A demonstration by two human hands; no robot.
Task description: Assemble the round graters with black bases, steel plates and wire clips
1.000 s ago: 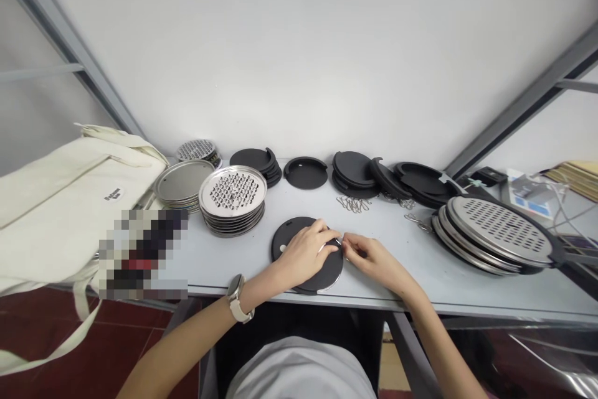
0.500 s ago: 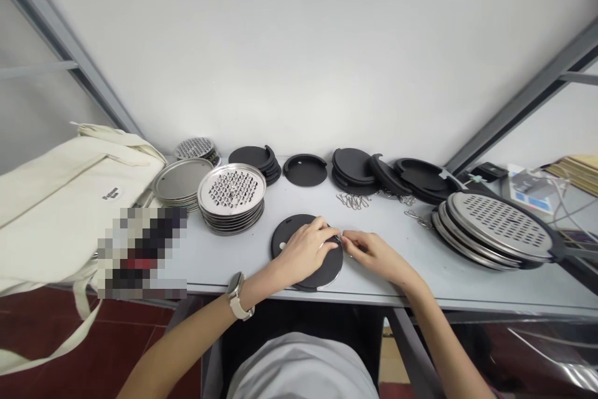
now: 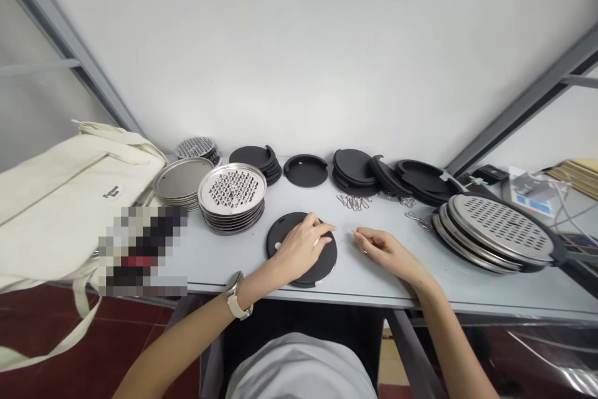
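Note:
A round black disc [image 3: 322, 269] lies flat on the pale grey table [image 3: 397, 281] near its front edge, with a thin silver rim showing at the lower right. My left hand [image 3: 301, 246] rests over the disc and holds it down, fingers spread across its top. My right hand [image 3: 385, 253] is to the right of the disc and apart from it. Its fingertips pinch a small wire clip [image 3: 352, 233], which is thin and partly hidden by the fingers. A watch sits on my left wrist.
Stacks of perforated steel plates [image 3: 232, 190] and black discs [image 3: 304, 170] stand along the wall. A small pile of wire clips [image 3: 354, 202] lies beyond my hands. A larger plate stack [image 3: 495, 231] stands at right. A cream canvas bag [image 3: 70, 200] covers the left end.
My right hand has drawn back rightward from the disc's edge, taking the wire clip with it. The disc has shifted slightly left under my left hand.

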